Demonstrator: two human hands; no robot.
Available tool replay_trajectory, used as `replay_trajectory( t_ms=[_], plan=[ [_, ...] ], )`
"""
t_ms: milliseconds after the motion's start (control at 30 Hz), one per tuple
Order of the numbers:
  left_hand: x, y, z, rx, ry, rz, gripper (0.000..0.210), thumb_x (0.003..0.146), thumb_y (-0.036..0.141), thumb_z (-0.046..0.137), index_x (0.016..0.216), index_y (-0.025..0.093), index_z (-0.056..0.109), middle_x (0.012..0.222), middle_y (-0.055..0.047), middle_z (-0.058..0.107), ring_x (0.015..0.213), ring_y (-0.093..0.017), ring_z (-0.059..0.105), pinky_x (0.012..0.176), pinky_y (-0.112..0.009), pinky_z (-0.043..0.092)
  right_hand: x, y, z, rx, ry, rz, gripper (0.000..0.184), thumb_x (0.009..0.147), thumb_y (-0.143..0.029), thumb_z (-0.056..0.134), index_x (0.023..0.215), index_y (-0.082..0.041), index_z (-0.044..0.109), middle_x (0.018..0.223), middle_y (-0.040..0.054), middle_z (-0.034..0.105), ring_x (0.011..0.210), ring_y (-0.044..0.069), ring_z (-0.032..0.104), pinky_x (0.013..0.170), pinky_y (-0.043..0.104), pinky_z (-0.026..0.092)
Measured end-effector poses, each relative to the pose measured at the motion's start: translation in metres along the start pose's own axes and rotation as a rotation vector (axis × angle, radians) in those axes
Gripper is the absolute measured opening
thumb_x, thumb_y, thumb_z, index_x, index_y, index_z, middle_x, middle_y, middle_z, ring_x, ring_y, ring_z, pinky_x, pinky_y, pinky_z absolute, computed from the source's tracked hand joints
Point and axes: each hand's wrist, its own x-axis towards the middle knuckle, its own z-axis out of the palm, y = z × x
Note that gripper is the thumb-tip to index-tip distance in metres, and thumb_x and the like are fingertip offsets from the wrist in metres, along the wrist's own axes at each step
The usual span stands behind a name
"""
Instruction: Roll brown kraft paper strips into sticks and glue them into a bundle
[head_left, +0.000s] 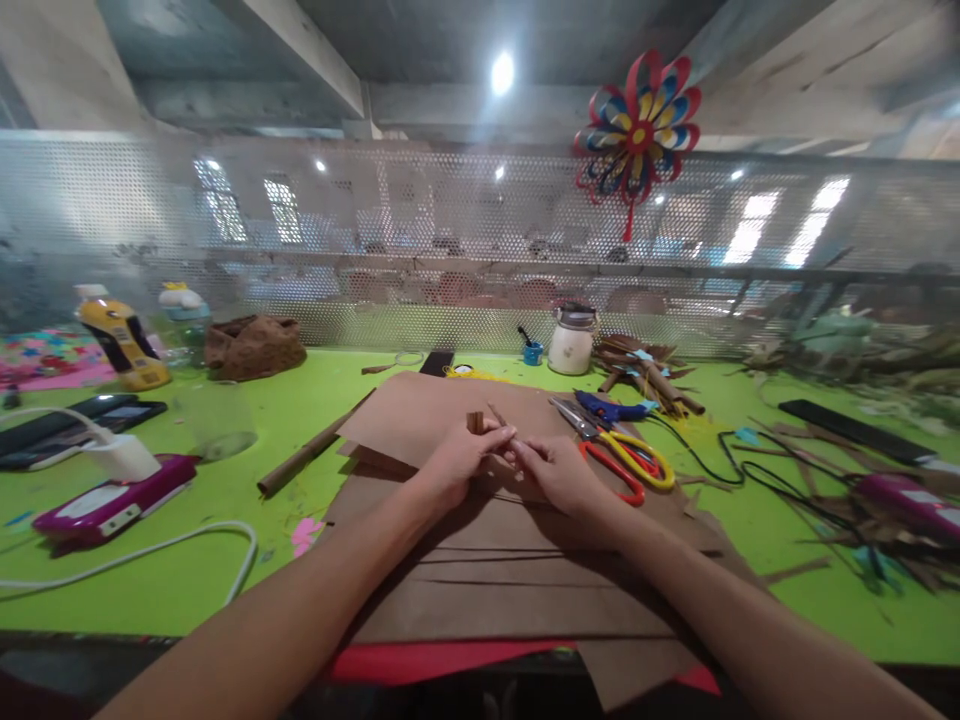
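Over a stack of brown paper sheets (480, 605), both of my hands come together at the middle. My left hand (461, 455) is closed, pinching a narrow brown paper strip (475, 422) whose folded end sticks up above the fingers. Thumb and fingers of my right hand (555, 470) are pressed together on the same piece, close to the left fingertips. A thin pointed end (495, 412) rises between the hands. Scissors with a yellow and red handle (637, 460) lie just right of my right hand, beside a blue glue gun (611, 407).
At left are a rolled brown tube (315, 445), a purple power strip (124, 500), phones (71, 430) and a yellow bottle (124, 340). A white jar (571, 342) stands behind. Black cables and brown scraps (885, 510) lie right. A perforated metal screen (465, 220) closes off the back.
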Motion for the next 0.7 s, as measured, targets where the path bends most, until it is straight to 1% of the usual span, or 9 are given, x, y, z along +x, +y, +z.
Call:
replay_trajectory(
  t_ms=[67, 167, 300, 367, 433, 500, 600, 700],
  plan=[
    [-0.001, 0.001, 0.000, -0.009, -0.020, 0.002, 0.022, 0.065, 0.033, 0.065, 0.065, 0.012, 0.056, 0.058, -0.001, 0.057, 0.049, -0.007, 0.048, 0.042, -0.016, 0.027, 0.000, -0.002, -0.001, -0.017, 0.005, -0.022, 0.039, 0.084, -0.039, 0.038, 0.067, -0.013, 0.062, 0.052, -0.0013, 0.053, 0.049, 0.009, 0.044, 0.046, 0.018, 0.031],
    [0.000, 0.002, -0.001, -0.032, -0.009, 0.010, 0.022, 0.066, 0.034, 0.064, 0.067, 0.012, 0.058, 0.060, -0.001, 0.056, 0.047, -0.005, 0.045, 0.039, -0.017, 0.021, -0.002, -0.002, -0.001, -0.120, 0.050, -0.055, 0.038, 0.085, -0.036, 0.038, 0.068, -0.013, 0.062, 0.053, -0.0001, 0.055, 0.050, 0.010, 0.045, 0.048, 0.019, 0.031],
    [0.001, 0.001, -0.002, -0.043, 0.023, 0.009, 0.029, 0.064, 0.034, 0.066, 0.085, 0.014, 0.063, 0.065, -0.001, 0.056, 0.048, -0.004, 0.044, 0.038, -0.017, 0.017, -0.007, -0.002, 0.000, -0.321, 0.117, -0.143, 0.036, 0.088, -0.032, 0.035, 0.075, -0.014, 0.062, 0.065, 0.0047, 0.063, 0.057, 0.012, 0.052, 0.057, 0.021, 0.034],
    [0.002, 0.001, -0.002, -0.047, 0.030, 0.007, 0.035, 0.064, 0.033, 0.066, 0.094, 0.016, 0.061, 0.068, -0.001, 0.056, 0.050, -0.005, 0.046, 0.038, -0.016, 0.017, -0.008, -0.004, -0.001, -0.442, 0.127, -0.176, 0.034, 0.088, -0.031, 0.034, 0.079, -0.015, 0.062, 0.069, 0.0061, 0.064, 0.060, 0.013, 0.053, 0.059, 0.022, 0.033],
    [0.002, 0.001, -0.003, -0.036, 0.047, 0.012, 0.038, 0.064, 0.033, 0.067, 0.098, 0.018, 0.059, 0.070, -0.001, 0.057, 0.050, -0.005, 0.046, 0.038, -0.016, 0.018, -0.010, -0.007, -0.002, -0.558, 0.134, -0.206, 0.031, 0.088, -0.030, 0.034, 0.082, -0.016, 0.061, 0.069, 0.0064, 0.064, 0.061, 0.014, 0.053, 0.059, 0.023, 0.032],
    [0.002, 0.001, -0.003, -0.015, 0.065, 0.029, 0.036, 0.064, 0.034, 0.066, 0.095, 0.017, 0.059, 0.070, -0.001, 0.058, 0.045, -0.003, 0.042, 0.038, -0.016, 0.018, -0.010, -0.009, -0.003, -0.643, 0.141, -0.235, 0.030, 0.088, -0.029, 0.034, 0.084, -0.016, 0.060, 0.069, 0.0060, 0.063, 0.061, 0.014, 0.053, 0.059, 0.024, 0.031],
    [0.002, 0.002, -0.005, 0.014, 0.080, 0.084, 0.029, 0.065, 0.037, 0.065, 0.083, 0.015, 0.060, 0.069, 0.000, 0.058, 0.038, -0.001, 0.030, 0.036, -0.018, 0.014, -0.011, -0.014, -0.005, -0.694, 0.142, -0.267, 0.028, 0.089, -0.028, 0.033, 0.089, -0.016, 0.059, 0.071, 0.0054, 0.062, 0.061, 0.014, 0.052, 0.059, 0.025, 0.029],
    [0.003, 0.003, -0.006, 0.037, 0.118, 0.126, 0.027, 0.066, 0.040, 0.064, 0.071, 0.014, 0.059, 0.064, 0.001, 0.057, 0.037, 0.000, 0.028, 0.035, -0.018, 0.012, -0.011, -0.017, -0.006, -0.693, 0.135, -0.293, 0.028, 0.089, -0.026, 0.032, 0.092, -0.016, 0.058, 0.072, 0.0051, 0.062, 0.060, 0.014, 0.051, 0.058, 0.025, 0.028]
  ],
)
